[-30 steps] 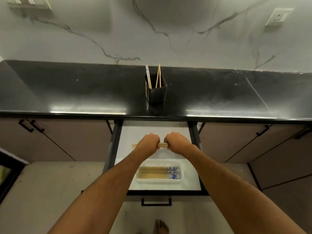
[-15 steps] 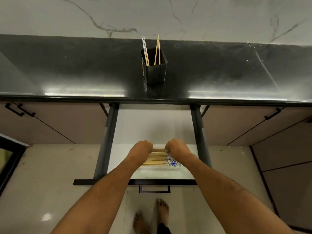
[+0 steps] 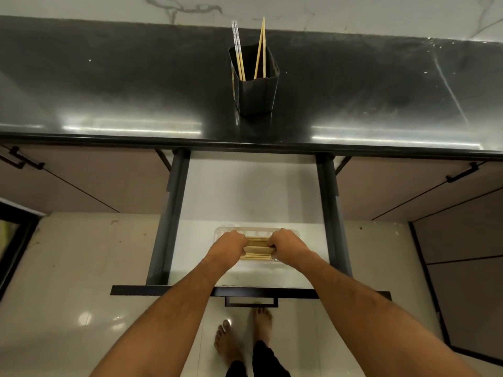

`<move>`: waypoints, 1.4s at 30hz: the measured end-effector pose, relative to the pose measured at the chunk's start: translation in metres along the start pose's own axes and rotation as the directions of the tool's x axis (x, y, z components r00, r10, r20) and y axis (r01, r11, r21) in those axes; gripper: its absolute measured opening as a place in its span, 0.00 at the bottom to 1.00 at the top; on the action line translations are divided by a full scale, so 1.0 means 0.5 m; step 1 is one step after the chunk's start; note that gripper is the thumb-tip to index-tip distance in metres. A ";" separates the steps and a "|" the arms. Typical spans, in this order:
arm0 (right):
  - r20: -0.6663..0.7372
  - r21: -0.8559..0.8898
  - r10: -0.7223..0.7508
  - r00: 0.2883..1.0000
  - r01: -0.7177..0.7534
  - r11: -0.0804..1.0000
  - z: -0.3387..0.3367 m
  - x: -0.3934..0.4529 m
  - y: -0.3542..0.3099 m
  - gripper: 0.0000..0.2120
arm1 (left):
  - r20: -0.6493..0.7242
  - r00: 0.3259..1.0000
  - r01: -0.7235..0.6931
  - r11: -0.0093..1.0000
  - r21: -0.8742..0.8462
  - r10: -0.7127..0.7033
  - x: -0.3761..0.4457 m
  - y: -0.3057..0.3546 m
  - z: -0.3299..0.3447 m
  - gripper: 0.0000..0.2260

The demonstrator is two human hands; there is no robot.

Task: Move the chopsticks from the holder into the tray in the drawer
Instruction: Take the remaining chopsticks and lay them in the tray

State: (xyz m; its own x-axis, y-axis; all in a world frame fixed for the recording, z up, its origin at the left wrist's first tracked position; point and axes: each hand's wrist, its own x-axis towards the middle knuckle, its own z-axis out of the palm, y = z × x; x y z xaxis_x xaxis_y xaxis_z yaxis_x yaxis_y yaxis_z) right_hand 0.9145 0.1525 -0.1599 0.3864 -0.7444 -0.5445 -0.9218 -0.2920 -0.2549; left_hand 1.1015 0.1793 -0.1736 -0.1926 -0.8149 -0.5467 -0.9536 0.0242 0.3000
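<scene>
A glossy black desk (image 3: 109, 85) runs the full width of the view, backed by a pale wall (image 3: 353, 12) with grey marble veining. Bright streaks of light reflect along the desk's front edge. On it, near the middle, stands a dark, faceted holder (image 3: 257, 93), upright, with two pairs of chopsticks (image 3: 261, 47) leaning inside: a patterned-top pair on the left, a plain wooden pair on the right.

Below the desk are brown cabinet fronts (image 3: 89, 180) with black bar handles. Between them a drawer (image 3: 245, 191) is pulled well out over the floor, its dark side rails framing a white bottom, a black handle on its front panel. The floor (image 3: 68, 281) is cream, shiny tile; two bare feet (image 3: 245, 330) stand just under the drawer's front.

A clear tray (image 3: 283, 263) lies in the near half of the drawer, holding a layer of wooden chopsticks laid crosswise. Both hands are down at the tray. The left hand (image 3: 227, 247) and the right hand (image 3: 290, 246) each have their grip closed around one end of a bundle of chopsticks (image 3: 258, 250), held level and crosswise, at the layer already in the tray; whether the bundle touches that layer cannot be told.
</scene>
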 end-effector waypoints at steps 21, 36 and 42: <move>-0.034 0.004 0.058 0.998 -0.058 0.998 0.047 0.016 0.018 0.10 | -0.010 1.000 -0.014 0.999 -0.048 0.014 0.023 -0.017 0.023 0.08; -0.161 -0.047 0.087 0.983 -0.095 0.994 0.059 0.020 0.022 0.08 | -0.100 0.994 0.042 0.995 -0.086 -0.051 0.014 -0.021 0.035 0.06; -0.171 -0.014 0.102 0.980 -0.106 0.994 0.055 0.021 0.031 0.07 | -0.153 0.986 0.048 0.992 -0.114 -0.065 0.012 -0.027 0.037 0.06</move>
State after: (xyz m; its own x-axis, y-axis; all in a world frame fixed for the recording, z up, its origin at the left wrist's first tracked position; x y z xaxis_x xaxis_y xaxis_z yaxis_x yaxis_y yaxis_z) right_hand 0.9049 0.1567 -0.1917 0.2798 -0.8620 -0.4227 -0.9578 -0.2202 -0.1848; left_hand 1.1089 0.1849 -0.1952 -0.0926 -0.8935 -0.4394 -0.9292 -0.0811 0.3607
